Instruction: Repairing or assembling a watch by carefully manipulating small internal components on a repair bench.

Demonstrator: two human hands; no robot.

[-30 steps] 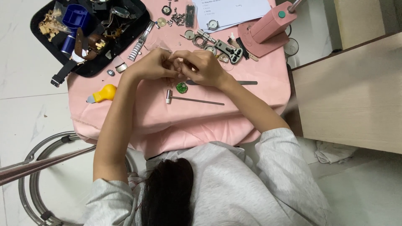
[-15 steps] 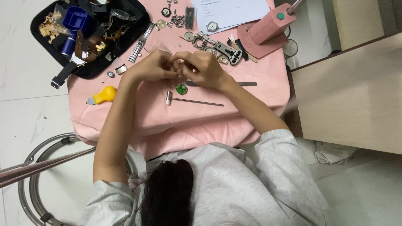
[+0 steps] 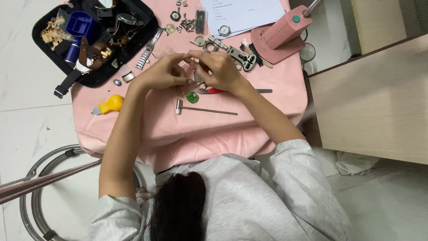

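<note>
Over the last second little changed; your hands stayed together over the middle of the pink cloth (image 3: 249, 129), and the view only drifted slightly. Your left hand (image 3: 162, 73) was curled, fingertips pinched toward the right; your right hand (image 3: 218, 69) was closed on a small metal part (image 3: 197, 76), too small to identify; both kept that grip, so the fine work was, I judge, still mid-step. The part sat between your fingertips, above the worktop; just below it lay a green disc (image 3: 192, 97) and a red-handled tool (image 3: 214, 90), with a small hammer (image 3: 203, 109) nearer you. A yellow blower (image 3: 109, 105) lay well to the left; the black tray (image 3: 96, 35) of watch bits stayed untouched beyond it.
</note>
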